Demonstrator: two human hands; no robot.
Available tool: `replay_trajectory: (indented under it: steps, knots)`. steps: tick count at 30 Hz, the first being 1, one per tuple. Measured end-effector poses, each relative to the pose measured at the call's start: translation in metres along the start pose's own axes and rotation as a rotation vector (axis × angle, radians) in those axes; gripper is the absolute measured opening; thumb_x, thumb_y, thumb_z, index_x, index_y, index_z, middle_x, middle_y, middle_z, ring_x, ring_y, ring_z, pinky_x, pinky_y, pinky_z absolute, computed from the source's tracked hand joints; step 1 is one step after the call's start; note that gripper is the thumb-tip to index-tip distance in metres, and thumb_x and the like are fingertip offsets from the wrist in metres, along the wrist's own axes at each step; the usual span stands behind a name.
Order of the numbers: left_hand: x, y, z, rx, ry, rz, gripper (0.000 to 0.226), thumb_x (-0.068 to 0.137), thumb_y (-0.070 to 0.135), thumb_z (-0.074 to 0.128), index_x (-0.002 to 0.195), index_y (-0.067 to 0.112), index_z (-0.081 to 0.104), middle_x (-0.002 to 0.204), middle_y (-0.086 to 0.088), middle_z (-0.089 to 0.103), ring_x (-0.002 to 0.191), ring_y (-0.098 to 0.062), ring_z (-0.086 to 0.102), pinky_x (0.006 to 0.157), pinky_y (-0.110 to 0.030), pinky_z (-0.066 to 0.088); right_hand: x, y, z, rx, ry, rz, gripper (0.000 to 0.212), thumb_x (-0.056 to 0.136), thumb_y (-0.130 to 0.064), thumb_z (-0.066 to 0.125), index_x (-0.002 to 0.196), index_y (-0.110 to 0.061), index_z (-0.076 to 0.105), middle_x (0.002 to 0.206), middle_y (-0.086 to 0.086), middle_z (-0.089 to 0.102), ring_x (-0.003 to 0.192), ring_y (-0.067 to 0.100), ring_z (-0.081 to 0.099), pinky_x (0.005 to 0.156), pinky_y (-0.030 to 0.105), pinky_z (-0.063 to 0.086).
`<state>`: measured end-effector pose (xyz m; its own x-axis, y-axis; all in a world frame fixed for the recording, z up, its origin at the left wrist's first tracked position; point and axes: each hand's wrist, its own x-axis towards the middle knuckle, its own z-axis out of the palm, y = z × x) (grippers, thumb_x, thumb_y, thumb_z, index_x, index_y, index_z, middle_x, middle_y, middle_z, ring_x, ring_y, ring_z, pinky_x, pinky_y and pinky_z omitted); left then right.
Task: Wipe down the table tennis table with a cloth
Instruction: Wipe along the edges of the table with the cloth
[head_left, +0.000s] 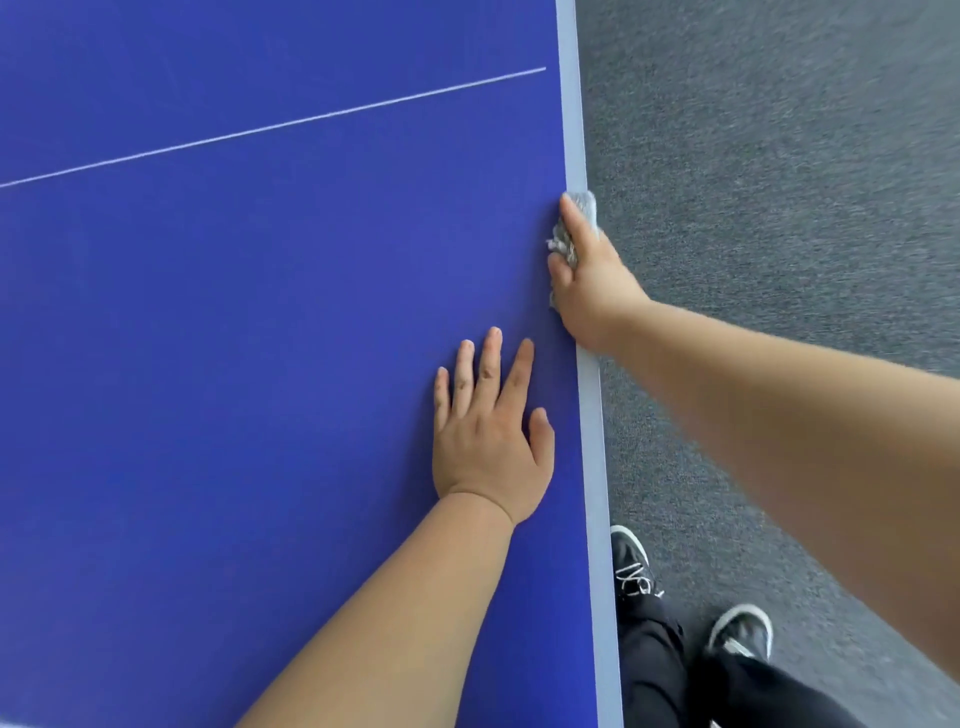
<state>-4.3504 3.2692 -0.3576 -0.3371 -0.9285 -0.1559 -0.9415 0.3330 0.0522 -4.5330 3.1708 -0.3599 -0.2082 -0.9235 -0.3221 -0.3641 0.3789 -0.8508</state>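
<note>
One blue bench (260, 364) fills the left and middle of the view, with a pale band (571, 104) along its right edge and a thin white line (270, 127) slanting across its top. Grey carpet (779, 208) covers the floor to the right of that edge. A left forearm (395, 613) reaches in from the bottom over the blue top, and a right forearm (779, 415) comes in from the right over the carpet. Black trousers (654, 660) show at the bottom, just beside the bench edge. The left grip (488, 441) lies palm down on the blue top near the band, fingers straight and slightly spread, released and holding nothing. The right grip (587, 280) sits farther up, right on the band, its fingers and thumb closed round a grey cloth (584, 200), grasping it. The two grips are near each other but apart. Two black shoes, one (631, 561) close to the bench and one (743, 631) farther right, stand on the carpet. The cloth is bunched inside and under the right grip, pressed against the band. A fuzzy tuft sticks out past the fingertips at the far end, frayed strands show between forefinger and thumb on the blue side, and a small bit peeks out below the thumb. How far it hangs over the side cannot be told.
</note>
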Motion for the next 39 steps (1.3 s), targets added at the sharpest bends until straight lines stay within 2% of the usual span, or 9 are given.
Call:
replay_trajectory:
  steps: [6, 14, 18, 21, 23, 27, 30, 34, 39]
  knots:
    - [0.0, 0.001, -0.004, -0.06, 0.007, 0.001, 0.072, 0.093, 0.044, 0.033, 0.164, 0.034, 0.021, 0.173, 0.002, 0.014, 0.159, -0.027, 0.01, 0.128, -0.052, 0.01, -0.089, 0.027, 0.019, -0.009, -0.02, -0.003, 0.067, 0.106, -0.025, 0.047, 0.162, -0.042, 0.012, 0.171, -0.002, 0.009, 0.151, 0.017, 0.029, 0.116, 0.024, 0.028]
    - [0.0, 0.004, -0.005, -0.064, 0.029, -0.006, 0.073, 0.092, 0.047, 0.025, 0.164, 0.035, 0.019, 0.173, 0.003, 0.013, 0.159, -0.025, 0.008, 0.129, -0.048, 0.005, -0.115, 0.049, 0.022, -0.003, -0.114, -0.027, 0.067, 0.107, -0.028, 0.046, 0.161, -0.044, 0.01, 0.171, -0.002, 0.004, 0.151, 0.015, 0.024, 0.105, 0.007, 0.019]
    - [-0.003, 0.003, -0.004, -0.044, 0.032, -0.008, 0.072, 0.094, 0.046, 0.027, 0.164, 0.036, 0.016, 0.173, 0.004, 0.01, 0.159, -0.024, 0.006, 0.129, -0.048, 0.005, -0.075, 0.033, 0.019, 0.051, -0.023, -0.051, 0.064, 0.107, -0.021, 0.046, 0.163, -0.035, 0.017, 0.162, 0.002, 0.024, 0.115, 0.009, 0.042, 0.065, -0.011, 0.029]
    - [-0.003, 0.002, -0.004, -0.058, 0.035, -0.006, 0.071, 0.094, 0.045, 0.03, 0.164, 0.036, 0.018, 0.173, 0.003, 0.011, 0.159, -0.024, 0.007, 0.129, -0.047, 0.005, -0.101, 0.034, 0.024, 0.059, 0.008, -0.053, 0.065, 0.107, -0.022, 0.046, 0.163, -0.034, 0.016, 0.168, -0.002, 0.017, 0.137, 0.008, 0.037, 0.09, -0.007, 0.023]
    - [-0.003, 0.003, -0.004, -0.06, 0.038, -0.005, 0.071, 0.095, 0.045, 0.028, 0.164, 0.036, 0.018, 0.173, 0.004, 0.011, 0.159, -0.024, 0.007, 0.129, -0.047, 0.004, -0.152, 0.052, 0.035, 0.093, -0.01, -0.072, 0.066, 0.107, -0.023, 0.046, 0.163, -0.037, 0.015, 0.17, -0.008, 0.009, 0.145, 0.003, 0.031, 0.11, 0.012, 0.031]
    - [-0.004, 0.002, -0.001, -0.04, 0.067, 0.0, 0.069, 0.096, 0.046, 0.026, 0.164, 0.036, 0.017, 0.173, 0.003, 0.011, 0.159, -0.025, 0.006, 0.129, -0.048, 0.006, -0.238, 0.073, 0.054, 0.138, -0.062, -0.07, 0.068, 0.106, -0.019, 0.047, 0.162, -0.041, 0.014, 0.171, -0.012, 0.0, 0.131, -0.032, 0.021, 0.092, -0.007, 0.029]
    - [-0.004, 0.002, 0.0, -0.034, 0.065, 0.007, 0.068, 0.098, 0.045, 0.028, 0.164, 0.036, 0.017, 0.173, 0.003, 0.011, 0.159, -0.025, 0.007, 0.129, -0.048, 0.007, -0.228, 0.071, 0.047, 0.123, -0.136, -0.022, 0.07, 0.107, -0.02, 0.047, 0.162, -0.041, 0.01, 0.171, -0.01, -0.002, 0.15, -0.013, 0.003, 0.099, -0.01, 0.009]
    - [-0.002, 0.0, 0.0, -0.048, 0.065, -0.006, 0.067, 0.1, 0.043, 0.034, 0.164, 0.037, 0.016, 0.174, 0.003, 0.01, 0.16, -0.024, 0.006, 0.129, -0.048, 0.005, -0.167, 0.055, 0.032, 0.116, -0.107, -0.06, 0.065, 0.108, -0.019, 0.044, 0.163, -0.037, 0.014, 0.167, -0.013, 0.011, 0.122, -0.03, 0.03, 0.094, 0.0, 0.038]
    - [-0.003, 0.0, 0.002, -0.057, 0.068, 0.007, 0.067, 0.099, 0.042, 0.033, 0.164, 0.036, 0.019, 0.173, 0.003, 0.011, 0.159, -0.025, 0.007, 0.129, -0.048, 0.006, -0.154, 0.047, 0.034, 0.092, -0.034, -0.052, 0.064, 0.108, -0.021, 0.044, 0.163, -0.034, 0.014, 0.168, -0.012, 0.015, 0.143, -0.004, 0.025, 0.101, -0.004, 0.022]
